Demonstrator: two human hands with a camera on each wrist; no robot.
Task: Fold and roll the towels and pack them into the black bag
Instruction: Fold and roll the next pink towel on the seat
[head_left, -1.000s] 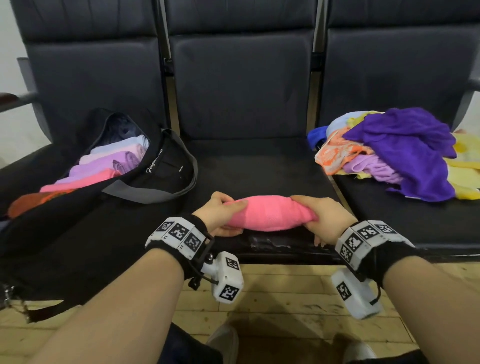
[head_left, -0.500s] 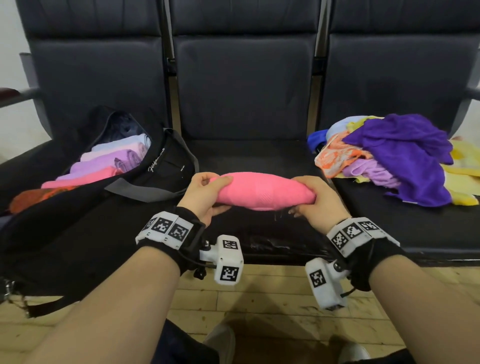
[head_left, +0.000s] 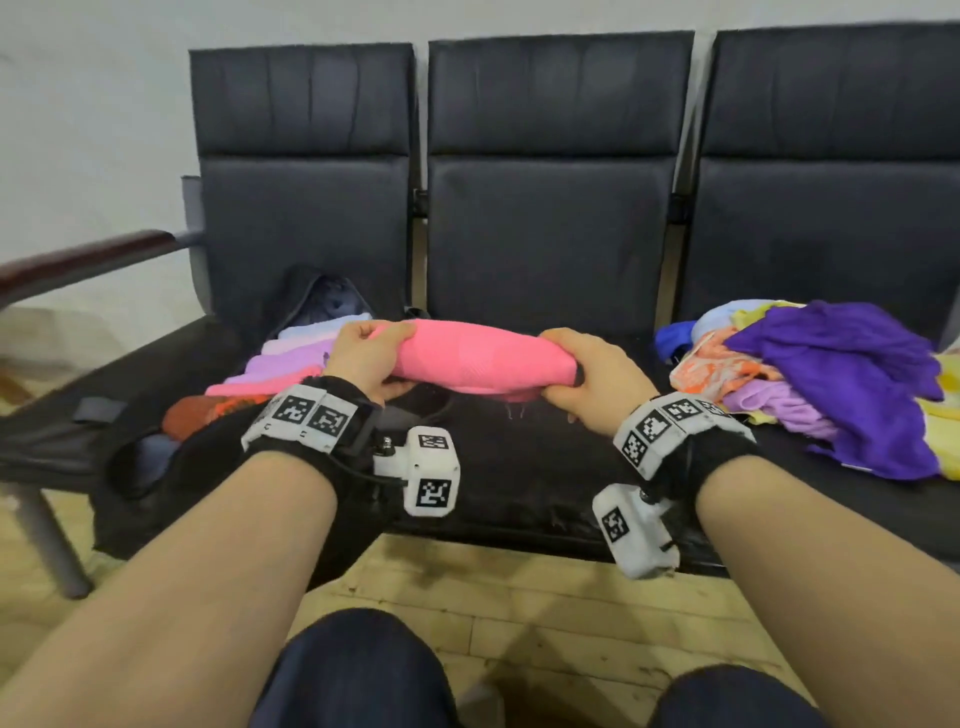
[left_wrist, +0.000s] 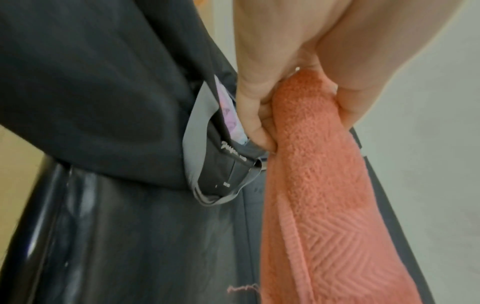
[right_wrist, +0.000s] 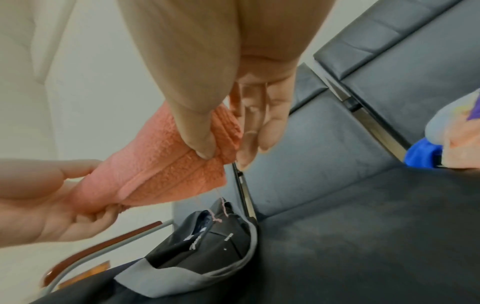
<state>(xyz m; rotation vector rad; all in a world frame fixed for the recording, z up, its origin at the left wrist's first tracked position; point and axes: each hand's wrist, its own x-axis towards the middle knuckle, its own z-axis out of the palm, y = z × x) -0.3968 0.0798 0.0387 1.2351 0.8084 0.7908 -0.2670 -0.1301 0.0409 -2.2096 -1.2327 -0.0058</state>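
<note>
A rolled pink towel (head_left: 478, 358) hangs level in the air above the middle seat. My left hand (head_left: 371, 351) grips its left end, fingers curled round the roll (left_wrist: 309, 164). My right hand (head_left: 587, 371) pinches the right end between thumb and fingers (right_wrist: 182, 164). The black bag (head_left: 218, 441) lies open on the left seat, just left of and below the towel, with several rolled towels (head_left: 291, 358) lined up inside it. The bag's grey-trimmed edge (right_wrist: 207, 265) lies below the roll.
A loose heap of towels (head_left: 831, 379), purple, orange, yellow and blue, fills the right seat. Three dark seat backs (head_left: 550, 208) stand behind. A wood-topped armrest (head_left: 78, 260) juts out at the far left. Wooden floor and my knees are below the seat edge.
Both hands have lifted the pink roll off the middle seat's front edge and carried it up and leftward, toward the bag. The head view has tilted upward.
</note>
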